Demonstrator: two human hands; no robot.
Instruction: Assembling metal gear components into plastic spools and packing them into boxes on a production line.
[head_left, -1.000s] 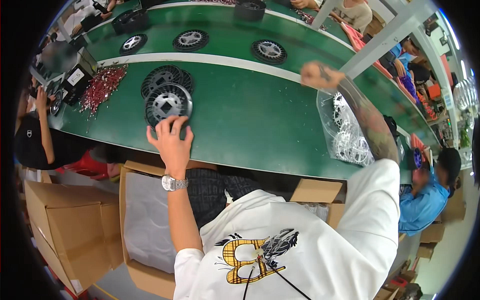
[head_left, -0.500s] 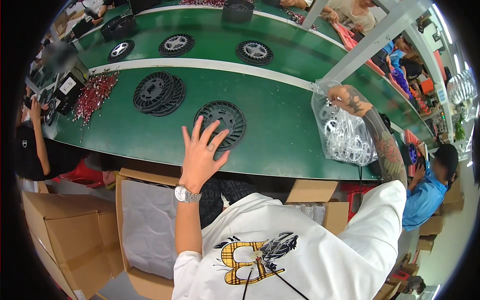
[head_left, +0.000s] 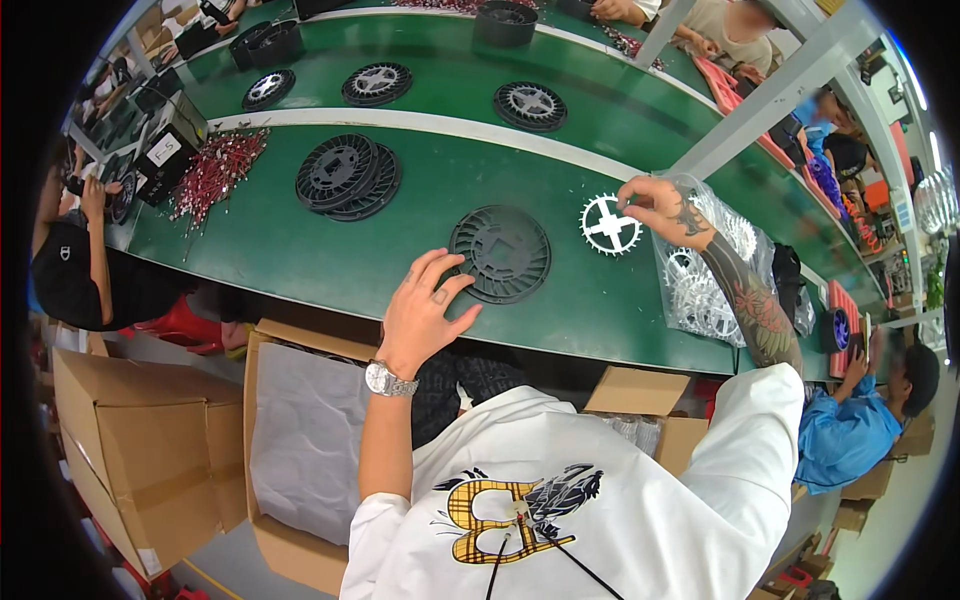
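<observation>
On the green table in front of me lies a black finned round wheel cover [head_left: 500, 255], flat with a recess in its centre. My left hand [head_left: 428, 305] is at its near left edge, fingers apart and bent, with the fingertips at or just over the rim. My right hand [head_left: 655, 212] pinches a silver-white toothed ring with a cross inside [head_left: 608, 226] by its right edge. Its flat side is turned up, to the right of the wheel cover. Beyond that hand, a clear plastic bag [head_left: 690, 290] holds several similar silver-white rings, partly hidden by my forearm.
Two black wheel covers [head_left: 345, 175] overlap to the left, near a heap of red-and-white wired parts [head_left: 222, 175] and a black box [head_left: 172, 150]. Covers with silver centres [head_left: 530, 105] sit on the far belt. A grey post [head_left: 770, 90] rises at right. Cardboard boxes [head_left: 150, 440] stand below.
My right hand has come left out of the bag area, now with a silver-white toothed ring in its fingers. My left hand has drawn back from over the wheel cover to its edge.
</observation>
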